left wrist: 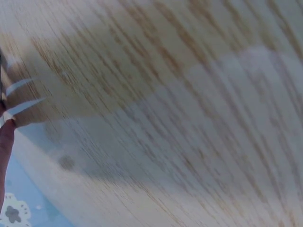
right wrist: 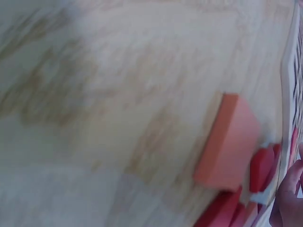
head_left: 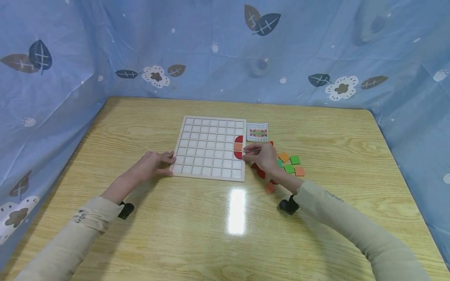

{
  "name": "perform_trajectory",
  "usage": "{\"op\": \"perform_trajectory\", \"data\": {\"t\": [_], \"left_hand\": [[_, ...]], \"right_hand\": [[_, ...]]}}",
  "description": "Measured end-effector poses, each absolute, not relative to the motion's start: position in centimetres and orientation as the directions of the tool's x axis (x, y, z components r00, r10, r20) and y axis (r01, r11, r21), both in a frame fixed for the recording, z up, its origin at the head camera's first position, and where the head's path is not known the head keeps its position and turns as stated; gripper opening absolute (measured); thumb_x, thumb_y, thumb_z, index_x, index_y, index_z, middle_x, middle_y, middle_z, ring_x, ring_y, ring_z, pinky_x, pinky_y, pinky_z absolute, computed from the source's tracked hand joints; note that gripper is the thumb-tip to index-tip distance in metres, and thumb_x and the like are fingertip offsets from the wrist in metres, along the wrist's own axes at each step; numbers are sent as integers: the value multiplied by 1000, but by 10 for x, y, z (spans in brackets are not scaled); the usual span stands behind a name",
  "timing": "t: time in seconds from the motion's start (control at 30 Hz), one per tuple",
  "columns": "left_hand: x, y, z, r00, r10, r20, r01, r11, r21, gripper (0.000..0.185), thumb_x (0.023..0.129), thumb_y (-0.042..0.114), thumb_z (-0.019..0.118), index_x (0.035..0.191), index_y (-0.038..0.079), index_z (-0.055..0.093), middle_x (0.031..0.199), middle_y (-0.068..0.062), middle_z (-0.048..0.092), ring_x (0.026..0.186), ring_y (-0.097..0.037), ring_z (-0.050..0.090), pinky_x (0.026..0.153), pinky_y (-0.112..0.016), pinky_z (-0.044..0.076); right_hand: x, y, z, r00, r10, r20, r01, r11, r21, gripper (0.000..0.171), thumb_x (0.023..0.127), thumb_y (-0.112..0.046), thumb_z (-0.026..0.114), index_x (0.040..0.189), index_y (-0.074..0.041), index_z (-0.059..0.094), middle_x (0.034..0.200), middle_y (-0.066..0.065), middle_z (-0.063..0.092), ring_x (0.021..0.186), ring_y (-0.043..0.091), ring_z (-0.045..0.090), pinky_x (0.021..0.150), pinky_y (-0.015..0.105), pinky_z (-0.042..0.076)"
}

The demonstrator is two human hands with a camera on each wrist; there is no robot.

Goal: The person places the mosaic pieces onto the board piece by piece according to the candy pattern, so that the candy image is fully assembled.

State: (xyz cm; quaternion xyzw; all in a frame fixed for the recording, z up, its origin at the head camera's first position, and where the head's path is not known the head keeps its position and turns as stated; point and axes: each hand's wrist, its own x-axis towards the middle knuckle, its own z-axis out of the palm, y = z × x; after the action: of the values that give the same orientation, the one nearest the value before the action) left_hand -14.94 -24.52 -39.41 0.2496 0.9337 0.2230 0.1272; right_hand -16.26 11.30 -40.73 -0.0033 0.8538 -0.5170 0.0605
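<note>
A pale wooden grid board [head_left: 207, 150] lies on the table. Its right column holds a red curved piece [head_left: 239, 139], an orange tile [head_left: 238, 146] and a second red curved piece [head_left: 238, 155]. My right hand [head_left: 261, 156] reaches in from the right and pinches that lower red piece at the board's edge. My left hand [head_left: 154, 164] rests against the board's lower left corner with relaxed fingers. In the right wrist view an orange tile [right wrist: 229, 142] and red pieces [right wrist: 262, 168] lie beside the board edge [right wrist: 289, 71], with my fingertips [right wrist: 286, 194] at the lower right.
A small pattern card [head_left: 257, 132] lies at the board's upper right corner. Loose orange [head_left: 284, 157], green [head_left: 295, 159] and red tiles [head_left: 261, 173] are scattered right of the board. Blue patterned cloth [head_left: 225, 50] walls the table on three sides.
</note>
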Motion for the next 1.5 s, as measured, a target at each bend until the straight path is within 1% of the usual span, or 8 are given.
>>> {"op": "perform_trajectory", "data": {"t": [0.27,0.4,0.5,0.67,0.97,1.13,1.37,1.5], "left_hand": [[-149,-245,-393,-845,521,-121,411,776,478,53,77,13,77,122,-8,58,136,-26,45,127,-42,42,100,-54,39],[-149,-245,-393,-842,527,-116,417,772,480,53,77,13,77,122,-9,58,135,-26,46,127,-42,42,100,-54,39],[-148,-245,-393,-843,522,-126,407,775,483,54,77,14,77,123,-8,58,136,-26,45,128,-41,42,101,-54,38],[-149,-244,-392,-846,515,-139,396,781,483,55,78,16,77,124,-7,58,138,-25,44,129,-41,41,102,-55,36],[-148,-244,-392,-844,518,-141,399,780,481,54,78,15,77,123,-8,58,137,-25,45,128,-42,41,103,-57,35],[-148,-245,-394,-843,521,-135,407,780,475,54,78,17,77,124,-7,58,137,-25,45,128,-42,41,102,-58,35],[-149,-245,-394,-839,528,-131,414,776,475,55,79,17,76,125,-7,58,138,-25,44,128,-41,41,102,-56,36],[-148,-245,-394,-842,526,-124,411,772,484,55,78,16,77,124,-7,57,137,-25,44,128,-41,41,102,-56,36]], "right_hand": [[-161,133,-400,-986,-113,-120,72,364,-929,26,85,-3,71,110,4,69,108,21,68,93,25,69,66,17,53],[-157,142,-402,-982,-144,-126,79,298,-951,29,88,-4,69,114,5,66,114,22,66,89,14,68,63,18,53],[-153,148,-404,-979,-164,-119,76,244,-967,30,89,-3,67,116,9,63,116,24,63,86,8,67,70,20,56],[-147,157,-405,-977,-186,-103,72,167,-983,32,90,0,65,118,12,60,117,29,59,87,10,67,81,27,55],[-134,173,-405,-982,-157,-107,58,289,-956,33,91,-12,67,120,3,63,117,21,63,89,10,66,79,21,54],[-128,183,-405,-984,-153,-91,52,241,-969,37,90,-12,68,122,5,61,117,23,63,92,9,66,81,19,53],[-122,201,-400,-985,-163,-56,24,194,-981,40,90,-12,68,124,8,58,117,8,66,95,5,64,82,20,53],[-116,208,-400,-986,-159,-52,15,229,-973,39,90,-12,68,123,6,59,118,9,65,96,6,63,82,20,53]]}}
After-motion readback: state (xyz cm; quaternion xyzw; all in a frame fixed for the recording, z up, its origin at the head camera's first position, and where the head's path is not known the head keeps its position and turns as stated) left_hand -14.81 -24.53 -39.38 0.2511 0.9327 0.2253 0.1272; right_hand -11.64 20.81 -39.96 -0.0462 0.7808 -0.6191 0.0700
